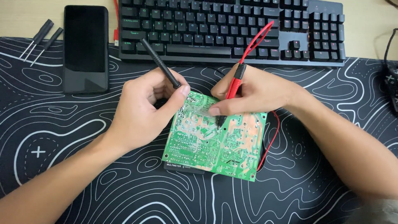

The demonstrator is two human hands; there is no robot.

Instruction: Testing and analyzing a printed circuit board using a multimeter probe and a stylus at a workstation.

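The circuit board (215, 143) is green with pale copper patches. One probe (159, 62) is black, the other (234, 85) red. The mat (62, 137) is black with white wavy lines. The keyboard (232, 29) seems black.

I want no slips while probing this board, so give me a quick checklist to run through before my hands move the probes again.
1. Left hand grips the black probe firmly: ok.
2. Right hand grips the red probe: ok.
3. Red probe tip on the green circuit board: ok, though the exact pad cannot be told.
4. Black probe tip touching the board: cannot tell, the thumb hides it.
5. Board sits level: not ok, it rests on a multimeter.
6. Red lead clear of the solder side: ok.
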